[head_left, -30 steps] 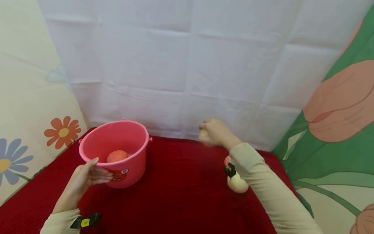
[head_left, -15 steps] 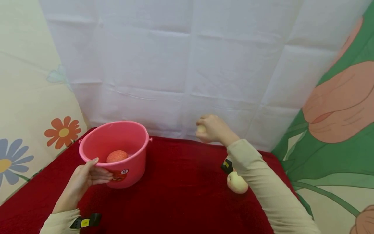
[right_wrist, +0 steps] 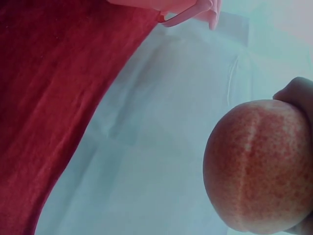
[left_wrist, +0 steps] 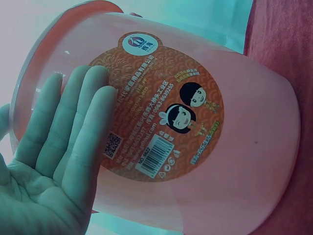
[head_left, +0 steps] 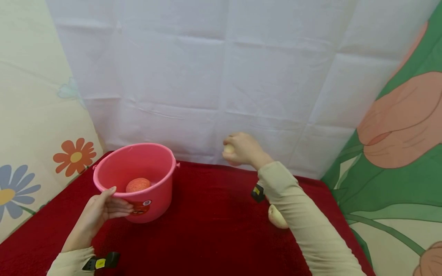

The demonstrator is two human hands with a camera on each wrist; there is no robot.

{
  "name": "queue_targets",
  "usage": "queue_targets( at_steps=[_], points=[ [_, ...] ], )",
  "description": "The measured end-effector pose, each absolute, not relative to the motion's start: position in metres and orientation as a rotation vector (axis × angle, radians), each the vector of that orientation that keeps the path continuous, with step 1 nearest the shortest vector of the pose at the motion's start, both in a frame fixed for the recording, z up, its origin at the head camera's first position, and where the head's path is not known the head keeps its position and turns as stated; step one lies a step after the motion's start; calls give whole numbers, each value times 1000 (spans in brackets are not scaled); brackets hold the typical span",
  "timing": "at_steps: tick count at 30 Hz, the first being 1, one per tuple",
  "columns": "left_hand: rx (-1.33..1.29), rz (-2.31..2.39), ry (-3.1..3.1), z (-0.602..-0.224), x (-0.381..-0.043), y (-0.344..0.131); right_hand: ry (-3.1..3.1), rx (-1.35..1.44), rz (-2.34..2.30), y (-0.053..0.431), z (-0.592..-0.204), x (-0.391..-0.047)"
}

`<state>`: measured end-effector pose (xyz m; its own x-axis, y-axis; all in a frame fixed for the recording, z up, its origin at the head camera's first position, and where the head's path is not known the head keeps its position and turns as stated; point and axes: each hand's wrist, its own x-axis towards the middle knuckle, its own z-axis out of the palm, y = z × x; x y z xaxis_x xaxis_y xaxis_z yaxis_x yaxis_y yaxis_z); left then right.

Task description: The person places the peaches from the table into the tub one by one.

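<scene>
My left hand (head_left: 103,205) grips the near rim of a pink bucket (head_left: 162,193), thumb over the edge and fingers along the outside. In the left wrist view those fingers (left_wrist: 80,129) lie fairly straight beside the bucket's orange round label (left_wrist: 161,107). Inside the bucket rests a round red-orange fruit (head_left: 138,184). My right hand (head_left: 246,148) holds a peach (head_left: 229,148) above the table's back edge, right of the bucket. The right wrist view shows this peach (right_wrist: 259,166) red-speckled with a crease. Another pale peach (head_left: 277,217) lies on the table, partly hidden by the right sleeve.
A dark red cloth (head_left: 214,222) covers the table. White sheeting (head_left: 221,84) hangs right behind its back edge. Flower-printed cloths (head_left: 38,115) stand at the left and right sides. The bucket's handle joint (right_wrist: 190,12) shows in the right wrist view.
My right hand, with the peach, has risen slightly and moved left toward the bucket. Its sleeve now covers more of the peach on the table. The left hand and bucket have stayed still.
</scene>
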<state>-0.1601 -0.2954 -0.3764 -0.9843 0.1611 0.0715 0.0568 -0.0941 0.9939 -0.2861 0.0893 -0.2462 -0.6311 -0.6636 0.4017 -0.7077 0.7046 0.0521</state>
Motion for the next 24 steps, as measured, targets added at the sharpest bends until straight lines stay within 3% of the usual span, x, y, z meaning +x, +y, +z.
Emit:
queue_targets(
  at_steps=[24],
  points=[
    [273,2271,2058,-375,-157,-296,-2524,1077,166,51,-231,-291]
  ],
)
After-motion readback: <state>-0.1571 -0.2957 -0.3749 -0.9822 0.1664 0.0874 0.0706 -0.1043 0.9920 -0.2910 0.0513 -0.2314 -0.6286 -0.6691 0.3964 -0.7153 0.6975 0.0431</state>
